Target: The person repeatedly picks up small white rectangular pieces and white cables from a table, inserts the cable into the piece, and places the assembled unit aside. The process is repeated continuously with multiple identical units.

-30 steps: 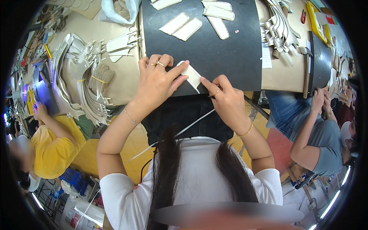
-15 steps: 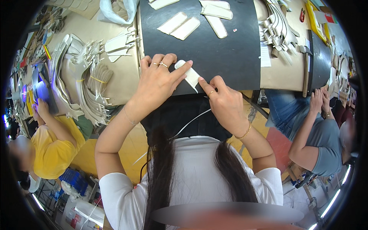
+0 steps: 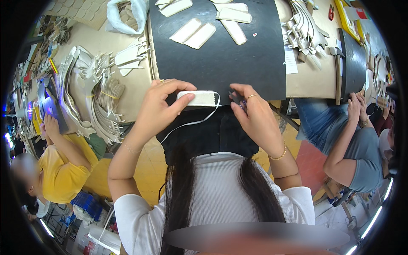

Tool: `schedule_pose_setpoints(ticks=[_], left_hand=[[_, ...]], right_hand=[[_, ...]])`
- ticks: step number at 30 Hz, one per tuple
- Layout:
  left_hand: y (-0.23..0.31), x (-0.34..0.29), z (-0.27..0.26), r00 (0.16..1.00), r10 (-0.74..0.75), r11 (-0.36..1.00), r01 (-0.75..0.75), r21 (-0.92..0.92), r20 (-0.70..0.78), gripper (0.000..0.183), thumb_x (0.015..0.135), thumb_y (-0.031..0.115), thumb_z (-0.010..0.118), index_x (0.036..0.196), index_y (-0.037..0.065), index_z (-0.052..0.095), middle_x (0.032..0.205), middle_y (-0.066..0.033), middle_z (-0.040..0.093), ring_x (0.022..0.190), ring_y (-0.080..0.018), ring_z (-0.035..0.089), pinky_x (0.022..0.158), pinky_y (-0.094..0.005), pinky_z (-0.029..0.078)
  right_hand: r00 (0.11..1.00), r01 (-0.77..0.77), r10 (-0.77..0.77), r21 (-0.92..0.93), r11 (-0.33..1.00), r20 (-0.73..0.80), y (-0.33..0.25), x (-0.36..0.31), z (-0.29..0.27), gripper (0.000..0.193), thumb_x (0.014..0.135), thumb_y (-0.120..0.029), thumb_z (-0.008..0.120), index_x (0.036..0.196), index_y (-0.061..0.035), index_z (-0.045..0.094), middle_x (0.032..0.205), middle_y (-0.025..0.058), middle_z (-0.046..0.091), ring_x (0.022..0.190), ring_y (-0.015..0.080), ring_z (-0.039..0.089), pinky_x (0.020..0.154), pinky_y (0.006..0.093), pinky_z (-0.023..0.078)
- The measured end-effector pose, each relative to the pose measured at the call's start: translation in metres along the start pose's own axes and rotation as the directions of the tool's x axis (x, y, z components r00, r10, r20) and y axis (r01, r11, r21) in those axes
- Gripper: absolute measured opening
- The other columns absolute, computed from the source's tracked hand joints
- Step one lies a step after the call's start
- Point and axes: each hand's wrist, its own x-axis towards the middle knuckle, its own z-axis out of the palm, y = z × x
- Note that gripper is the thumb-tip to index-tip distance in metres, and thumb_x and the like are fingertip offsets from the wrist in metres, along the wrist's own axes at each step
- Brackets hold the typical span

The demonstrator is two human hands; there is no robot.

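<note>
My left hand (image 3: 156, 107) pinches the rounded end of a flat cream piece (image 3: 204, 99) between thumb and fingers, at the near edge of the black mat (image 3: 225, 63). A thin white strip (image 3: 193, 123) runs along the border of this piece. It loops off the right end and trails down toward my lap. To the right of the piece, apart from it, my right hand (image 3: 260, 117) is closed around a small dark tool (image 3: 236, 98). Its kind is mostly hidden by the fingers.
Several similar cream pieces (image 3: 199, 36) lie at the far side of the mat. Bundled strips (image 3: 100, 114) and a white bag (image 3: 126, 17) are on the left. More strips (image 3: 304, 29) and a hammer (image 3: 338, 76) lie right. Co-workers sit on both sides.
The cream piece has turned from slanted to level and come nearer to me. My right hand has left the piece and now holds the dark tool. The white strip now loops off the piece's right end.
</note>
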Motion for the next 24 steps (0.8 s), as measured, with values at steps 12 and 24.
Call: schedule_pose_setpoints(ticks=[12, 24], left_hand=[[0.014, -0.014, -0.007, 0.989, 0.144, 0.981, -0.138, 0.140, -0.039, 0.013, 0.089, 0.013, 0.075, 0.100, 0.006, 0.076, 0.077, -0.0027, 0.065, 0.078, -0.0172, 0.058, 0.089, -0.0329, 0.035], [0.012, -0.021, -0.002, 0.990, 0.125, 0.985, -0.115, 0.132, -0.065, 0.013, 0.086, 0.011, 0.078, 0.098, 0.006, 0.077, 0.083, -0.0044, 0.071, 0.079, -0.0178, 0.062, 0.088, -0.0330, 0.037]], right_hand=[[0.935, -0.313, 0.178, 0.484, 0.817, 0.305, -0.028, 0.004, 0.003, 0.038, 0.094, -0.004, 0.072, 0.129, 0.0044, 0.062, 0.105, 0.0123, 0.073, 0.070, 0.0104, 0.073, 0.049, 0.0216, 0.055], [0.937, -0.339, 0.210, 0.587, 0.735, 0.279, -0.016, 0.007, 0.016, 0.038, 0.097, -0.004, 0.069, 0.133, 0.0050, 0.062, 0.100, 0.0075, 0.073, 0.057, 0.0027, 0.059, 0.044, 0.0175, 0.046]])
